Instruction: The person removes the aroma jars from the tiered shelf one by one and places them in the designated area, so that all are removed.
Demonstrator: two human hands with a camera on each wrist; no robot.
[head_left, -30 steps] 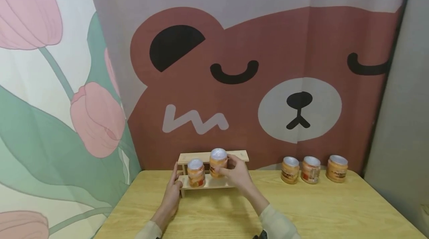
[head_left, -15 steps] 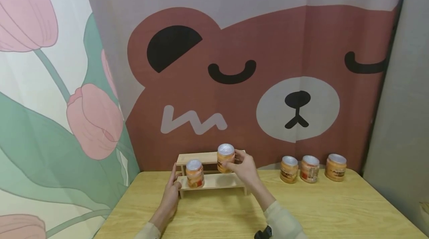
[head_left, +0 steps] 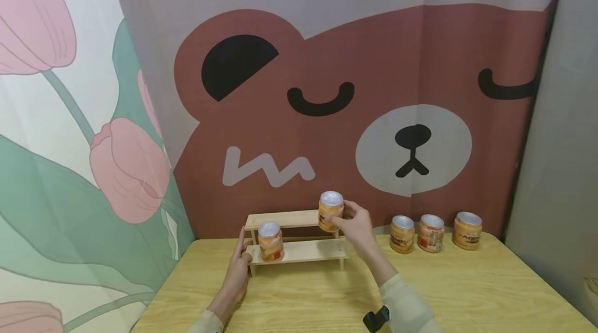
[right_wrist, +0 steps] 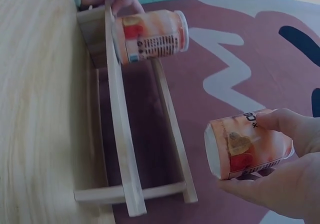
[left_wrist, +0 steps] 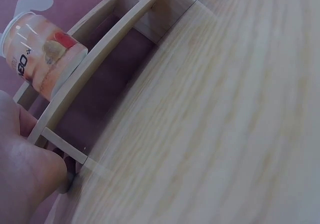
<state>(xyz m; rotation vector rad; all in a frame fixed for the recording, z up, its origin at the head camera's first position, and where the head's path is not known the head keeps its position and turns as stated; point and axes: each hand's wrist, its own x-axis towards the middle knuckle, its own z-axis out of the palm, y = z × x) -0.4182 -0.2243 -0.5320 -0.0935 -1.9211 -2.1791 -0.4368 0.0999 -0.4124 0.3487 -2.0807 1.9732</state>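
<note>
A two-tier wooden rack [head_left: 308, 252] stands on the table against the wall. My left hand [head_left: 235, 269] holds the rack's left end, thumb at the lower shelf. One small orange can with a silver lid [head_left: 271, 246] sits upright at the left of the lower shelf. My right hand [head_left: 358, 226] pinches a second orange can [head_left: 329, 214] between thumb and fingers, near the right end of the upper shelf. In the right wrist view the held can [right_wrist: 245, 146] is apart from the rack, its pale base facing the shelves.
Three more orange cans stand in a row at the table's back right: a left can [head_left: 402, 235], a middle can [head_left: 431, 234] and a right can [head_left: 467, 232]. A bear-print cloth [head_left: 261, 130] hangs right behind the wooden table [head_left: 299, 302].
My right hand has lifted the can up and to the right, from over the lower shelf to upper-shelf height. My left hand stays on the rack's left end.
</note>
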